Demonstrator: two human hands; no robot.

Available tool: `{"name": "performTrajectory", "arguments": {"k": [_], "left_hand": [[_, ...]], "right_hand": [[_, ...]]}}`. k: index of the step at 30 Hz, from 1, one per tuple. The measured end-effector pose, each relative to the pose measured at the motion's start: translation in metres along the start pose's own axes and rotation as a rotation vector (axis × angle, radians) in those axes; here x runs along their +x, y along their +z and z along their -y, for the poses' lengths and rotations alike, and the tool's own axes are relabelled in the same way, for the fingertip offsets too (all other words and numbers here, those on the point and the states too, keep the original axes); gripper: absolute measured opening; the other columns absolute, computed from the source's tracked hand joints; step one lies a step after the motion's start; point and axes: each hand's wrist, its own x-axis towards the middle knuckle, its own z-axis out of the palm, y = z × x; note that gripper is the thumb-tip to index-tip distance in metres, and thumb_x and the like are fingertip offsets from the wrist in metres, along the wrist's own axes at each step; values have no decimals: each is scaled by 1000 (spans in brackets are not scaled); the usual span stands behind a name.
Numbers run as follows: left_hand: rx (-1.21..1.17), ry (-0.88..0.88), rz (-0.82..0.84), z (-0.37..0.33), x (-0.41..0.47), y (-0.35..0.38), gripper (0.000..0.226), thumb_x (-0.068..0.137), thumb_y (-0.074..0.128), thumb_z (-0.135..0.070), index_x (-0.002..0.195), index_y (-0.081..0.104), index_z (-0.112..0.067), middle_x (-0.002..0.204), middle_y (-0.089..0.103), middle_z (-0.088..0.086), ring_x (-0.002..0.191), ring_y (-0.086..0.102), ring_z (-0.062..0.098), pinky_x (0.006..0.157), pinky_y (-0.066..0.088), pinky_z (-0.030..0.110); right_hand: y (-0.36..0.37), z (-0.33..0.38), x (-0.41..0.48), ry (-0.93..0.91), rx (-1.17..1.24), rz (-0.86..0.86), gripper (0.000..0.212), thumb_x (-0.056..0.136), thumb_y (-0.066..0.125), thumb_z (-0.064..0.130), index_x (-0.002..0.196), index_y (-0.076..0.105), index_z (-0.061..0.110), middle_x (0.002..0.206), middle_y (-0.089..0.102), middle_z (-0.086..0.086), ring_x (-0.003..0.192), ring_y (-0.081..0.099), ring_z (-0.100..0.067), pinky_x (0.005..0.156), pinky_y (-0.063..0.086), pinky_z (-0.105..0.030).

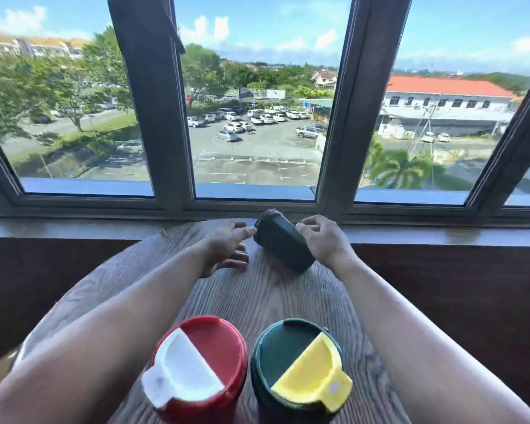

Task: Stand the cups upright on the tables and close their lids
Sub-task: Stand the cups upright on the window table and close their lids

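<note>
- While the red cup [198, 368] and green cup [297, 367] stand upright near me with lids shut, two look done.
- Dark cup [280, 240] lies tipped at the tabletop's [266, 298] far edge; left hand [227, 243] fingers [247, 231] spread loose, touching its top, right hand [325, 240] curled beside it, neither gripping yet.

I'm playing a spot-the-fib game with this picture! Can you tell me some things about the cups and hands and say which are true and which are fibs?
1. The red cup stands upright with a white flap on its lid. True.
2. The dark cup near the window is standing upright. False: it is tilted over, with its lid end toward the left hand.
3. The green cup has a yellow flap on its lid. True.
4. Both hands are down by the two nearest cups. False: both are at the far dark cup, the right hand against its side.
5. The cups sit on a wooden table. True.
</note>
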Motion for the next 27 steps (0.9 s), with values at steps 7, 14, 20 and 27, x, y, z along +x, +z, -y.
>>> {"name": "performTrajectory", "arguments": {"k": [7, 14, 20, 27], "left_hand": [[-224, -13, 8, 1, 23, 16, 37, 98, 53, -43, 126, 60, -19, 106, 66, 21, 95, 66, 30, 95, 55, 45], [-280, 137, -50, -24, -13, 0, 23, 97, 57, -37, 99, 63, -15, 105, 63, 19, 86, 68, 29, 83, 60, 41], [-51, 114, 61, -48, -74, -28, 36, 91, 64, -40, 115, 65, -14, 110, 64, 12, 77, 70, 26, 65, 60, 31], [91, 161, 65, -36, -119, -36, 39, 77, 79, -34, 102, 66, -6, 73, 66, 9, 50, 59, 19, 50, 55, 25]], "right_hand": [[11, -11, 21, 33, -60, 87, 42, 85, 62, 55, 114, 65, 24, 112, 68, 3, 105, 64, -20, 94, 53, -41], [-2, -6, -1, -133, 92, 210, 66, 59, 84, 58, 116, 61, 33, 111, 69, 6, 101, 69, -18, 90, 57, -50], [3, 7, -45, -232, 465, 377, 54, 79, 79, 11, 129, 59, 16, 125, 66, -7, 98, 73, -22, 72, 58, -25], [19, 7, -78, -283, 354, 553, 49, 76, 81, 4, 120, 64, 19, 120, 72, 1, 116, 66, -12, 95, 51, -24]]}}
